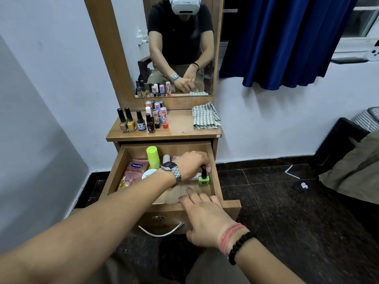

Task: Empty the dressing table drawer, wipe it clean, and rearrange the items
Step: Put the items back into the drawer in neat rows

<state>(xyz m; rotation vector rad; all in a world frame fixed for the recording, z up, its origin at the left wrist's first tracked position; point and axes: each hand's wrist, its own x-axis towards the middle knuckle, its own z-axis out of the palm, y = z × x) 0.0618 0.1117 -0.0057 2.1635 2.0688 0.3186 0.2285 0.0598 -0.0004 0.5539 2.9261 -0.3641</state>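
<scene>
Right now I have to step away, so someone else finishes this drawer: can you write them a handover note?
Left hand: grip closed on the green nail polish bottle inside the open drawer.
Right hand: resting on the drawer's front edge, holding nothing.
Done: nail polishes and lip balms stand on the tabletop; folded cloth there too.
Left: Vaseline pouch, green-capped bottle, jar; wipe; rearrange.

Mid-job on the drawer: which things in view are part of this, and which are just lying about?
Part of the job: drawer; green nail polish in left hand; Vaseline tube; lime bottle; tabletop polish bottles; checked cloth; right hand.

Just lying about: blue curtain; floor scraps.
</scene>
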